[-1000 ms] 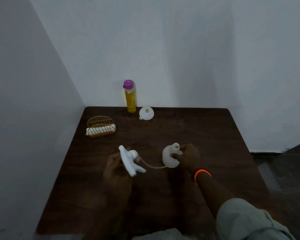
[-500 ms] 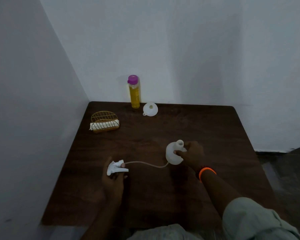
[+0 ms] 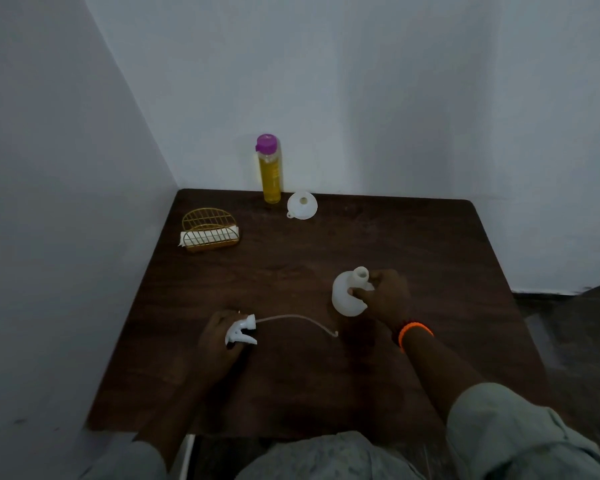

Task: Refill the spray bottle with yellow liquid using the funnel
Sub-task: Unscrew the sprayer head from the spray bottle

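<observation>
Dark brown wood grain covers the square table (image 3: 326,375), which is pushed into a corner of pale walls. In the head view, the small white plastic spray bottle (image 3: 347,296) stands upright on the table right of centre, its neck open and uncapped. The right hand (image 3: 385,296), with an orange band (image 3: 414,332) at the wrist, grips the bottle from its right side, thumb and fingers curled round the shoulder below the neck. The white trigger spray head (image 3: 241,332) lies low at the table's left, well apart from the bottle, and the left hand (image 3: 219,337) holds it with curled fingers. Its thin white dip tube (image 3: 298,318) arcs rightward across the wood, the free end resting on the table just below the bottle.

At the far edge, against the wall, a tall clear bottle of yellow liquid (image 3: 270,174) with a purple cap stands upright. Just beside it, to the right, the white plastic funnel (image 3: 302,205) sits mouth-up. A gold wire holder (image 3: 209,230) with white folded material in it stands at the far left.
</observation>
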A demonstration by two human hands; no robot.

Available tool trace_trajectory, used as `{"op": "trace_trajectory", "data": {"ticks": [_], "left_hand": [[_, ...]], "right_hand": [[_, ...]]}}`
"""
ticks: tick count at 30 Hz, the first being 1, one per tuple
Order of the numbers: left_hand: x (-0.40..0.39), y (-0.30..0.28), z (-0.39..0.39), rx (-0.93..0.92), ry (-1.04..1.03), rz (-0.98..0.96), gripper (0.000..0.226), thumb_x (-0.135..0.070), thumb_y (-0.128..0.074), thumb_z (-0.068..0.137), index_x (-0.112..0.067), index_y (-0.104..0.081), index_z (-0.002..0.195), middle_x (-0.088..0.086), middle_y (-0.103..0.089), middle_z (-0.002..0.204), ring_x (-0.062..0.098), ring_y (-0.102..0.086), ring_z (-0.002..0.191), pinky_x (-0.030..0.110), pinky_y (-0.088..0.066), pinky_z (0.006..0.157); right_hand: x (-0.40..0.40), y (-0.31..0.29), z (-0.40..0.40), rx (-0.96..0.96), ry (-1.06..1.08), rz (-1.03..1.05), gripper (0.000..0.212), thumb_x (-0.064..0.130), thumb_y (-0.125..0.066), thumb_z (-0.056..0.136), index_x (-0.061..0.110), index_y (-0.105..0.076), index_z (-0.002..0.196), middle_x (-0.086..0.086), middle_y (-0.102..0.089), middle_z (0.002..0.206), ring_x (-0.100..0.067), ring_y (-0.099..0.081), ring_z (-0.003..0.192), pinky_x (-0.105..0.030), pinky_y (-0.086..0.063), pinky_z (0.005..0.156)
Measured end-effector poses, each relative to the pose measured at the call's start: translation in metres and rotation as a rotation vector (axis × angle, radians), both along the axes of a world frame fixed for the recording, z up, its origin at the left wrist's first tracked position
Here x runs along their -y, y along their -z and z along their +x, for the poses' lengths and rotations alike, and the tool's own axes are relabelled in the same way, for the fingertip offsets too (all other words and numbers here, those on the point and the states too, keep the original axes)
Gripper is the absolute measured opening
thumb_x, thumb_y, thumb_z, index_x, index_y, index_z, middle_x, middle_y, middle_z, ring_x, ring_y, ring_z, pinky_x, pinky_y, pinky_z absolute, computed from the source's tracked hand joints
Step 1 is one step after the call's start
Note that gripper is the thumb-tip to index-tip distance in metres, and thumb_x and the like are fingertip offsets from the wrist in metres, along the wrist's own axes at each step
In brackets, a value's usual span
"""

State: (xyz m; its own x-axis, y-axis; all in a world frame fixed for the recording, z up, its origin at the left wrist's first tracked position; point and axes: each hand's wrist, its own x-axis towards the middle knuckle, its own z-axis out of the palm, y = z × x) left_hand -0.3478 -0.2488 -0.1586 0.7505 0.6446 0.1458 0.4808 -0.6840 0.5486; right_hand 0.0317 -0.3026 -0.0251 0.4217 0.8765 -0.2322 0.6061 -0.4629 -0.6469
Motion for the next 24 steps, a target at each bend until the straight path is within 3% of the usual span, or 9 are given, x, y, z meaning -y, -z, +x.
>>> {"op": "trace_trajectory", "data": {"ticks": [1, 3, 6, 9, 11, 13, 17, 22, 24], "left_hand": [[0.001, -0.017, 0.002, -0.019, -0.127, -0.104, 0.034, -0.019, -0.063, 0.091, -0.035, -0.059, 0.122, -0.022, -0.044, 0.132, -0.013, -0.037, 0.127, 0.0, -0.02, 0.106], [0.011, -0.033, 0.008, -0.03, -0.289, -0.077, 0.03, -0.036, -0.062, 0.092, -0.037, -0.057, 0.121, -0.016, -0.047, 0.124, -0.009, -0.041, 0.124, 0.008, -0.027, 0.105], [0.02, -0.033, 0.006, -0.161, -0.154, -0.124, 0.033, -0.046, -0.047, 0.092, -0.051, -0.049, 0.125, -0.008, -0.058, 0.127, 0.007, -0.06, 0.117, 0.016, -0.034, 0.104], [0.024, -0.036, 0.012, -0.247, -0.215, -0.149, 0.043, -0.068, -0.034, 0.093, -0.05, -0.051, 0.128, -0.007, -0.047, 0.145, 0.013, -0.041, 0.135, 0.033, -0.035, 0.112], [0.037, -0.047, 0.02, -0.226, -0.337, -0.22, 0.057, -0.062, -0.057, 0.087, -0.036, -0.051, 0.137, -0.002, -0.04, 0.151, 0.016, -0.038, 0.137, 0.039, -0.039, 0.111], [0.042, -0.051, 0.028, -0.224, -0.391, -0.239, 0.072, -0.051, -0.071, 0.083, -0.026, -0.044, 0.145, 0.004, -0.036, 0.153, 0.02, -0.04, 0.136, 0.038, -0.041, 0.109], [0.044, -0.056, 0.036, -0.233, -0.426, -0.286, 0.086, -0.062, -0.068, 0.078, -0.025, -0.037, 0.149, 0.006, -0.032, 0.153, 0.022, -0.041, 0.134, 0.036, -0.041, 0.107], [0.041, -0.049, 0.034, -0.248, -0.434, -0.296, 0.115, -0.094, -0.041, 0.061, -0.022, -0.037, 0.15, 0.004, -0.037, 0.15, 0.019, -0.045, 0.129, 0.032, -0.04, 0.104], [0.038, -0.046, 0.032, -0.282, -0.418, -0.273, 0.11, -0.094, -0.042, 0.064, -0.025, -0.036, 0.149, 0.0, -0.036, 0.149, 0.015, -0.044, 0.129, 0.032, -0.04, 0.106]], "right_hand": [[0.0, 0.0, -0.001, 0.0, 0.002, 0.002, 0.036, 0.036, -0.086, 0.073, 0.017, -0.077, 0.102, -0.001, -0.074, 0.087, -0.017, -0.069, 0.084, -0.038, -0.058, 0.074], [0.001, 0.0, -0.001, 0.009, 0.003, 0.006, 0.036, 0.036, -0.086, 0.072, 0.015, -0.077, 0.1, -0.001, -0.073, 0.086, -0.019, -0.069, 0.083, -0.036, -0.056, 0.071], [0.001, 0.0, -0.001, 0.008, 0.005, 0.014, 0.043, 0.039, -0.086, 0.071, 0.017, -0.077, 0.107, -0.002, -0.075, 0.095, -0.019, -0.069, 0.09, -0.042, -0.058, 0.079], [0.001, 0.0, -0.001, 0.01, -0.007, 0.014, 0.043, 0.04, -0.086, 0.07, 0.019, -0.077, 0.107, -0.001, -0.074, 0.097, -0.019, -0.069, 0.092, -0.043, -0.058, 0.081], [0.002, -0.001, -0.002, 0.007, 0.002, 0.024, 0.041, 0.038, -0.086, 0.07, 0.019, -0.077, 0.105, 0.0, -0.074, 0.095, -0.018, -0.069, 0.09, -0.043, -0.059, 0.08], [0.003, -0.002, -0.003, -0.002, 0.003, 0.026, 0.038, 0.036, -0.086, 0.071, 0.019, -0.077, 0.103, 0.0, -0.075, 0.093, -0.018, -0.069, 0.089, -0.043, -0.059, 0.079], [0.004, -0.003, -0.004, -0.007, 0.0, 0.02, 0.037, 0.036, -0.086, 0.071, 0.019, -0.077, 0.103, 0.001, -0.075, 0.091, -0.017, -0.069, 0.087, -0.043, -0.059, 0.078], [0.005, -0.004, -0.007, -0.002, 0.0, 0.004, 0.044, 0.034, -0.086, 0.071, 0.017, -0.075, 0.109, -0.001, -0.075, 0.1, -0.018, -0.068, 0.094, -0.04, -0.058, 0.082], [0.006, -0.004, -0.009, -0.008, 0.0, 0.004, 0.05, 0.03, -0.087, 0.07, 0.018, -0.072, 0.116, -0.001, -0.073, 0.109, -0.019, -0.067, 0.102, -0.034, -0.055, 0.084]]}}
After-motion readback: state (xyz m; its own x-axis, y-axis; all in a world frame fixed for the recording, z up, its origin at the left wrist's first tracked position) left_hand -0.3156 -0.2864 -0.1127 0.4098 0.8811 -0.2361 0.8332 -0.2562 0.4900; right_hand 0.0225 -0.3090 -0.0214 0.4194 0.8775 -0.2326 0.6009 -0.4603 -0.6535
